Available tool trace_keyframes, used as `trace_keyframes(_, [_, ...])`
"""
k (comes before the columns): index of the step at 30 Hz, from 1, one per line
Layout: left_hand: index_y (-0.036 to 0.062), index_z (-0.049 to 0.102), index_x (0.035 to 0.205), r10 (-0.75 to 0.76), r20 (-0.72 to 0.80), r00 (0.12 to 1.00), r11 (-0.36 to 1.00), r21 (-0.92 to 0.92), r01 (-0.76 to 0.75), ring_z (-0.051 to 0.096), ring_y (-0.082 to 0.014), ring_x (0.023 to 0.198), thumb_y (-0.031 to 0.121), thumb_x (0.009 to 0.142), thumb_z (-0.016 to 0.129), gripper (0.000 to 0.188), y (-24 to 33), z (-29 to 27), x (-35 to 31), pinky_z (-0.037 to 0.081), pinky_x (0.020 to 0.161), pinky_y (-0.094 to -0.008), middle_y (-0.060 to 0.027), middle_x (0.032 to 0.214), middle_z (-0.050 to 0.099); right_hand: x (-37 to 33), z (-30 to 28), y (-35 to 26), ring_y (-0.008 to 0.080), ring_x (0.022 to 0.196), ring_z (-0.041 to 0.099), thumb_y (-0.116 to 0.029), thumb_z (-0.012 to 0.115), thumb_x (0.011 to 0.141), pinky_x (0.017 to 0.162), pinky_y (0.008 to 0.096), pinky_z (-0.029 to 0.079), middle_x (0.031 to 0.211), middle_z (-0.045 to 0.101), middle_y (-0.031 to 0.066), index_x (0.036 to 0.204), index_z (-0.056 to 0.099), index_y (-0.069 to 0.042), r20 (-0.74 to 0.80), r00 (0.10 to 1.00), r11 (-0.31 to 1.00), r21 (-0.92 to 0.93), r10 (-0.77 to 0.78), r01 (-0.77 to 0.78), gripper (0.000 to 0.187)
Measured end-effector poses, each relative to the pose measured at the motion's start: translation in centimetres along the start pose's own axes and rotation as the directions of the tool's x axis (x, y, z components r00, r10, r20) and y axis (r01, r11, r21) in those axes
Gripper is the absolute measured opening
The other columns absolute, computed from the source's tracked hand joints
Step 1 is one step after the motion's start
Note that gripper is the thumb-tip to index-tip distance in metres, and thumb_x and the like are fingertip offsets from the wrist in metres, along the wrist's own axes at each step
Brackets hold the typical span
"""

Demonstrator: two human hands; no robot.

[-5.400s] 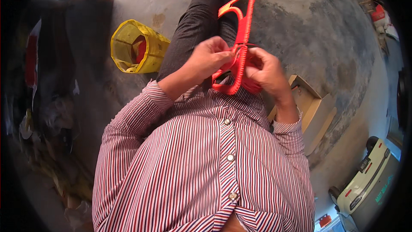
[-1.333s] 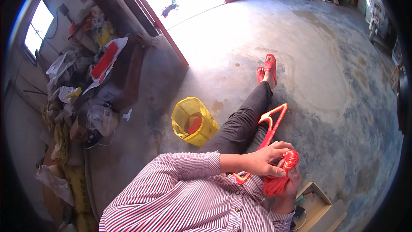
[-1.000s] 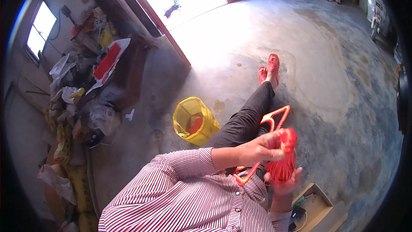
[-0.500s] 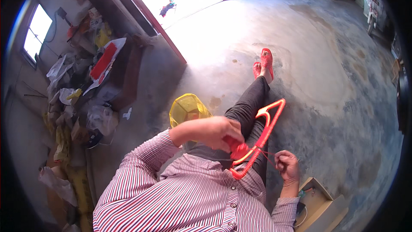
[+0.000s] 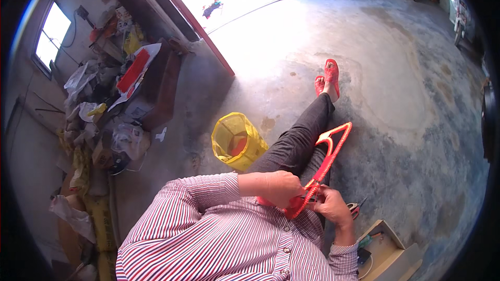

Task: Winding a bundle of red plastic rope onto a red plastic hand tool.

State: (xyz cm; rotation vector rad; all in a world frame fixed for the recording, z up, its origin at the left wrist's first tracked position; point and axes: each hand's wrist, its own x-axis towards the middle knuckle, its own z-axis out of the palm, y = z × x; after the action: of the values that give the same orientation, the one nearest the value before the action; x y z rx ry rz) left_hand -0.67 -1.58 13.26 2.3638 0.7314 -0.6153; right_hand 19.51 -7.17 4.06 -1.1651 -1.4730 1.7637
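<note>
A long, narrow orange-and-red frame (image 5: 329, 164), shaped somewhat like a clothes hanger with a ribbed red edge, lies slanting across my lap. My left hand (image 5: 281, 186) is closed at the left of the frame's near end, over a red bundle (image 5: 265, 201) that looks like yarn and is mostly hidden. At the other side of that end, my right hand (image 5: 333, 207) has its fingers bent in against the frame. What those fingers pinch is too small to make out.
A yellow basket (image 5: 217, 148) with something red inside stands left of my legs. Scissors (image 5: 354, 210) and an open cardboard box (image 5: 388, 229) lie to my right. Bags and clutter (image 5: 127, 143) pile along the left wall. A bright doorway opens ahead.
My left hand has moved down with the red bundle. The right hand has come in from the right to the frame's near end; the red strand stretched to it no longer shows.
</note>
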Motion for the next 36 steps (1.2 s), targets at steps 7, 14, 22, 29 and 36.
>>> trace_keyframes(7, [-0.0021, 0.045, 0.113, -0.154, -0.183, 0.971, 0.968, -0.226, 0.111, 0.067, -0.0398, 0.083, 0.017, 0.067, 0.074, 0.058, 0.5, 1.1, 1.3, 0.053, 0.074, -0.0480, -0.0204, 0.085, 0.065, 0.2, -0.3, 0.9, 0.0124, 0.074, 0.058, -0.023, 0.085, 0.071, 0.074, 0.0279, 0.049, 0.092, 0.067, 0.0043, 0.104, 0.069, -0.003, 0.044, 0.996, 0.991, 0.116, -0.074, 0.068, 0.042])
trace_keyframes(14, [0.0008, 0.055, 0.101, 0.014, -0.460, 0.888, 0.924, -0.334, -0.188, 0.061, -0.0347, 0.090, 0.011, 0.067, 0.069, 0.038, -1.5, 1.8, 1.9, 0.051, 0.077, -0.0411, -0.0159, 0.092, 0.058, -2.0, -2.2, 1.9, 0.0235, 0.098, 0.061, -0.021, 0.080, 0.065, 0.088, 0.0338, 0.048, 0.112, 0.062, 0.0132, 0.092, 0.069, -0.001, -0.305, 0.907, 0.953, -0.170, -0.291, 0.249, 0.034])
trace_keyframes(22, [-0.0025, 0.055, 0.115, -0.413, -0.226, 0.882, 0.128, -0.974, -0.189, 0.059, -0.0211, 0.100, -0.002, 0.071, 0.057, 0.044, -4.6, 3.8, 6.0, 0.047, 0.091, -0.0316, -0.0100, 0.105, 0.061, -5.4, -9.1, 9.2, 0.0306, 0.128, 0.047, -0.038, 0.069, 0.086, 0.109, 0.0498, 0.034, 0.138, 0.050, 0.0153, 0.133, 0.052, -0.008, -0.750, 0.591, 0.471, 0.423, -0.298, 0.774, 0.059])
trace_keyframes(29, [-0.0053, 0.052, 0.118, -0.253, -0.108, 0.962, -0.325, -0.927, -0.189, 0.061, -0.0237, 0.098, 0.004, 0.077, 0.044, 0.043, -2.6, 4.2, 6.4, 0.049, 0.088, -0.0326, -0.0152, 0.107, 0.061, -12.1, -13.4, 5.2, 0.0266, 0.103, 0.052, -0.032, 0.071, 0.081, 0.087, 0.0442, 0.040, 0.117, 0.055, 0.0118, 0.113, 0.057, -0.002, -0.697, 0.546, -0.100, 0.654, -0.464, 0.750, 0.047])
trace_keyframes(36, [-0.0032, 0.051, 0.119, -0.302, -0.076, 0.950, -0.270, -0.949, -0.162, 0.060, -0.0175, 0.092, 0.002, 0.078, 0.043, 0.042, -2.2, 4.8, 6.3, 0.049, 0.085, -0.0286, -0.0104, 0.101, 0.060, -9.3, -9.6, 5.3, 0.0253, 0.100, 0.059, -0.019, 0.065, 0.077, 0.087, 0.0399, 0.048, 0.124, 0.054, 0.0198, 0.109, 0.056, 0.004, -0.652, 0.703, 0.357, 0.609, -0.284, 0.709, 0.041])
